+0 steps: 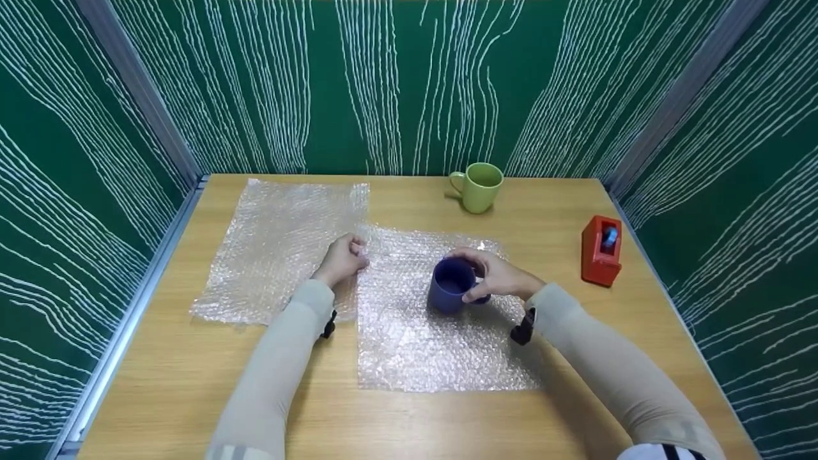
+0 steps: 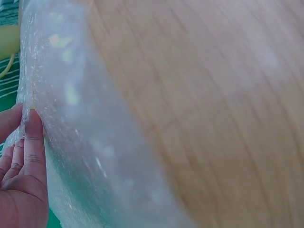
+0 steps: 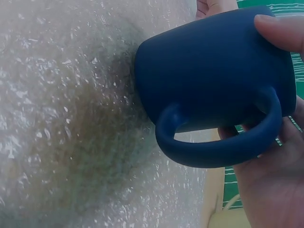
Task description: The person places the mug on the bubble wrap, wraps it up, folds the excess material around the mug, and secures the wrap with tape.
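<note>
My right hand (image 1: 501,276) grips a dark blue mug (image 1: 442,295) by its rim, thumb on the near side and fingers round the far side. The mug is upright over the right-hand sheet of bubble wrap (image 1: 409,358). Its handle (image 3: 221,151) points to the right, under my palm. My left hand (image 1: 340,260) pinches the left edge of that same sheet between thumb and index finger. In the left wrist view the bubble wrap edge (image 2: 61,80) runs up past the fingertips (image 2: 34,123).
A second sheet of bubble wrap (image 1: 275,236) lies to the left, partly beneath my left forearm. A green mug (image 1: 480,191) stands at the back of the wooden table (image 1: 409,421). To the right is a red tape dispenser (image 1: 599,255). Green patterned walls (image 1: 409,83) enclose the back and sides.
</note>
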Tool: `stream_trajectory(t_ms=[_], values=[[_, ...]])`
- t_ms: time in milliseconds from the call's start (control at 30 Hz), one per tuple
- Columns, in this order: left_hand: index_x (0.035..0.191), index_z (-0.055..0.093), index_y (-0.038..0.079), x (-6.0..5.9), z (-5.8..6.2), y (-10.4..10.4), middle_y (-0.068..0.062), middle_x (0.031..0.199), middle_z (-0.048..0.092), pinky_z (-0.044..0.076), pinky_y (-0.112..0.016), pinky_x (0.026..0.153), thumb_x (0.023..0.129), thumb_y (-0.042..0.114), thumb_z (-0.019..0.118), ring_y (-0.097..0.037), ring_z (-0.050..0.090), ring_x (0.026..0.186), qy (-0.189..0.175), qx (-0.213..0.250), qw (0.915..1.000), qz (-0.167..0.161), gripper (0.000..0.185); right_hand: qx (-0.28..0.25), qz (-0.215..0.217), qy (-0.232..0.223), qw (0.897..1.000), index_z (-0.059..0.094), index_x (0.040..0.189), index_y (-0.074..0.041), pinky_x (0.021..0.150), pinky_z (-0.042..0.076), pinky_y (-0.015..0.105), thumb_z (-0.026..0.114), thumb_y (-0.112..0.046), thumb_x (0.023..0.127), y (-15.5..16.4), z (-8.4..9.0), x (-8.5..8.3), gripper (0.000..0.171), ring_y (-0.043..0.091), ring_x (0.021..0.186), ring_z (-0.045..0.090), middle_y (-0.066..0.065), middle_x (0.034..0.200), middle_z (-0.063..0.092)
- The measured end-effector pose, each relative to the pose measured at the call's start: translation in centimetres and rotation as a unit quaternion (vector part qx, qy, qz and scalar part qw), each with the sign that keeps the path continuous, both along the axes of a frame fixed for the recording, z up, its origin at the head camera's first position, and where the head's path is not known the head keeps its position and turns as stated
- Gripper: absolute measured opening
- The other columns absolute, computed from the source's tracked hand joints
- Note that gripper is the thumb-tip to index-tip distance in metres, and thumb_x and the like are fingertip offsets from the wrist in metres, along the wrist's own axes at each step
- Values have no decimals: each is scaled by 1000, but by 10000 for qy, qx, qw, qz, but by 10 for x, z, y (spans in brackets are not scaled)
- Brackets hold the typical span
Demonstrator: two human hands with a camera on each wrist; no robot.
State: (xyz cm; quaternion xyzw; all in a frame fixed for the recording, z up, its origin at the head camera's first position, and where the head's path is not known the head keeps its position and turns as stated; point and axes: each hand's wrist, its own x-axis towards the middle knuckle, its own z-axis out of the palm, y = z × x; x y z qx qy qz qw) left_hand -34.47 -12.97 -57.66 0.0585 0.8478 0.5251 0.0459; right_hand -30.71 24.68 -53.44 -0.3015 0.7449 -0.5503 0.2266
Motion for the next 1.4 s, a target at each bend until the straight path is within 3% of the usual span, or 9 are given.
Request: stream_trajectory(t_ms=[267, 500, 667, 900, 1033, 1233, 1400], values=[[123, 63, -7, 1, 2, 4, -5, 94, 59, 46, -23, 76, 83, -5, 66, -13, 53, 83, -35, -150, 9999, 70, 40, 203, -73, 106, 9997, 51, 154, 6, 125, 40, 41, 89, 5, 71, -2, -6, 1, 91, 43, 143, 54, 29, 151, 59], [129, 62, -6, 3, 4, 4, -3, 94, 61, 48, -21, 70, 88, -4, 67, -12, 57, 79, -232, -107, 9997, -20, 42, 225, -116, -93, 9996, 49, 156, 6, 124, 40, 35, 88, 5, 74, 0, -7, 3, 91, 44, 145, 53, 30, 152, 58], [132, 61, -6, 2, 6, 4, -6, 101, 62, 49, -22, 72, 89, -3, 67, -13, 58, 83, -278, -14, 9996, -57, 43, 250, -193, -228, 9992, 45, 160, 5, 127, 37, 39, 86, 5, 75, 1, -6, 5, 94, 42, 148, 51, 28, 156, 57], [130, 62, -4, 2, 9, 6, -11, 112, 65, 53, -27, 84, 91, -1, 68, -19, 61, 95, -241, 207, 9995, 32, 39, 326, -305, -178, 9988, 42, 163, 2, 132, 30, 55, 88, 5, 77, -1, -3, 9, 97, 45, 152, 47, 26, 159, 55], [126, 63, -5, 3, 11, 8, -8, 108, 63, 53, -24, 80, 96, 1, 70, -16, 62, 91, -208, 430, 9988, 129, 32, 422, -516, -14, 9978, 42, 162, 3, 133, 26, 59, 92, 0, 78, -3, -3, 12, 98, 44, 152, 47, 25, 159, 55], [118, 64, -5, 3, 13, 10, -2, 99, 60, 51, -21, 75, 96, 3, 68, -13, 59, 85, 81, 833, 9964, 152, 24, 399, -833, 285, 9953, 45, 159, 7, 130, 31, 60, 94, -3, 79, -5, -7, 16, 95, 45, 147, 51, 24, 156, 57], [120, 66, -6, 0, 19, 12, -8, 103, 65, 53, -21, 77, 96, 3, 66, -16, 63, 90, 242, 675, 9973, 172, 25, 322, -967, 467, 9937, 45, 157, 11, 125, 40, 61, 93, -3, 80, -6, -7, 20, 91, 47, 142, 55, 27, 155, 57]])
